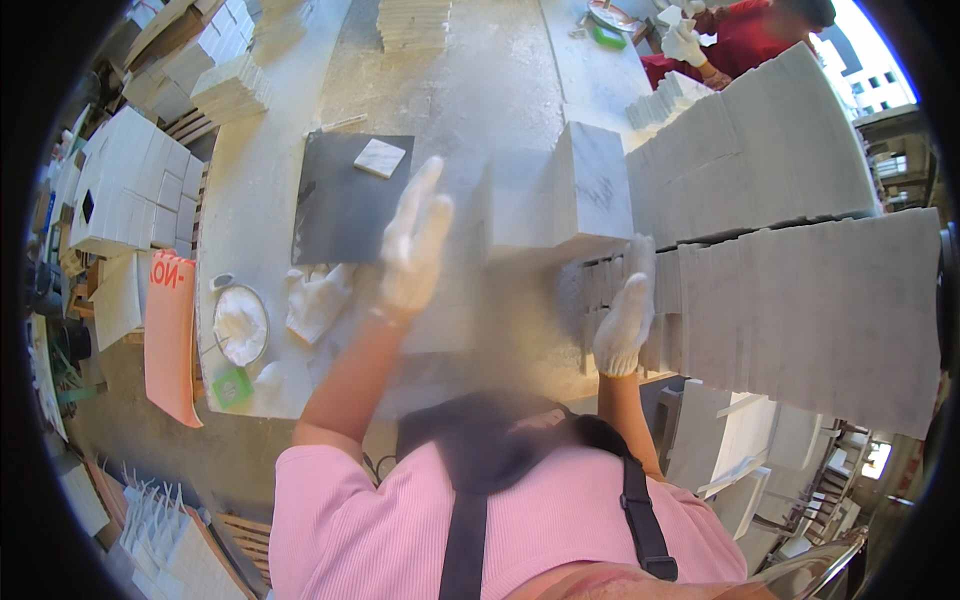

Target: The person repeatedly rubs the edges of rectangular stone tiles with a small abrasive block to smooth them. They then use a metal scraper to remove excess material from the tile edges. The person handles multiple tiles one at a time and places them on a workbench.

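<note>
My left hand [415,245], in a white knit glove, is held upright with its fingers stretched out. It is beside the right edge of a dark square board [345,220], on which a small white veined tile [379,158] lies. My right hand [626,315], gloved the same way, has its fingers extended and its palm turned inward, near the stacked slabs on the right. Between and beyond the hands stand two blocks of white marble tiles, a left block [520,205] and a taller grey-veined right block [597,185]. Neither hand visibly holds anything. A blurred patch hides part of the middle.
Big rows of pale marble slabs [810,310] line the right side. A round white bowl [240,325], a crumpled white glove [318,300] and a green sponge-like pad [232,388] lie on the table's left. Across the table, a person in red [740,40] works with gloved hands.
</note>
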The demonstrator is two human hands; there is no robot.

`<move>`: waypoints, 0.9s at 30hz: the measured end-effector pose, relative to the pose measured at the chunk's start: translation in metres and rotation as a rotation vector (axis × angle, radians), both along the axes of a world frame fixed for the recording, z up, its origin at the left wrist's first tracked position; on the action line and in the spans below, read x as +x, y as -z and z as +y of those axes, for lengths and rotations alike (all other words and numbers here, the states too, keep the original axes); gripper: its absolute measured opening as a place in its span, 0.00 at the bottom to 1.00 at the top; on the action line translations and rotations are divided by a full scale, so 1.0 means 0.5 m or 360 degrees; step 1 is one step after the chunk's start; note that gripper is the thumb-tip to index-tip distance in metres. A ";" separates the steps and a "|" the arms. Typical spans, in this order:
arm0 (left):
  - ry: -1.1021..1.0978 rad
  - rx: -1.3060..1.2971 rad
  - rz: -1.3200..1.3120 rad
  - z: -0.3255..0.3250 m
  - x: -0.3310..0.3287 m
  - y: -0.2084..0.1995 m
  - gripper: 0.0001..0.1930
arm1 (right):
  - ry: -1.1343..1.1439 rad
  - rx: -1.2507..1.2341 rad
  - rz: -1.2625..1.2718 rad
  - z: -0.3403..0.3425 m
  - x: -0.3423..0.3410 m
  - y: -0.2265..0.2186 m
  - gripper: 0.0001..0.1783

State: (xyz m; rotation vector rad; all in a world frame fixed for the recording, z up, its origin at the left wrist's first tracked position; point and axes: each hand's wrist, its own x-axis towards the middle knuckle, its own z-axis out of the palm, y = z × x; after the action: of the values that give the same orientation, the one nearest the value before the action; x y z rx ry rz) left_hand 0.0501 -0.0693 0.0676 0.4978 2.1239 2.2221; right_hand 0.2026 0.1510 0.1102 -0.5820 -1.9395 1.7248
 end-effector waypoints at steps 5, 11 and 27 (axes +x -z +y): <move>0.0418 -0.1470 0.0289 -0.158 0.130 0.069 0.44 | -0.0241 0.0441 -0.0235 -0.010 0.118 0.031 0.39; 0.0547 -0.1856 0.0770 -0.189 0.219 0.198 0.47 | -0.0512 0.0329 -0.0364 -0.009 0.146 0.049 0.36; 0.0811 -0.1667 0.1101 -0.194 0.130 -0.035 0.46 | -0.0553 0.0309 -0.0292 -0.005 0.173 0.056 0.32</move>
State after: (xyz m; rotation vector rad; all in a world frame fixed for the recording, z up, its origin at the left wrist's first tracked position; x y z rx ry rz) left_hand 0.1150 -0.1662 0.0853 1.5550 2.5886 0.5244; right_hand 0.2892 0.1483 0.0822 -0.3577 -2.4227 1.6996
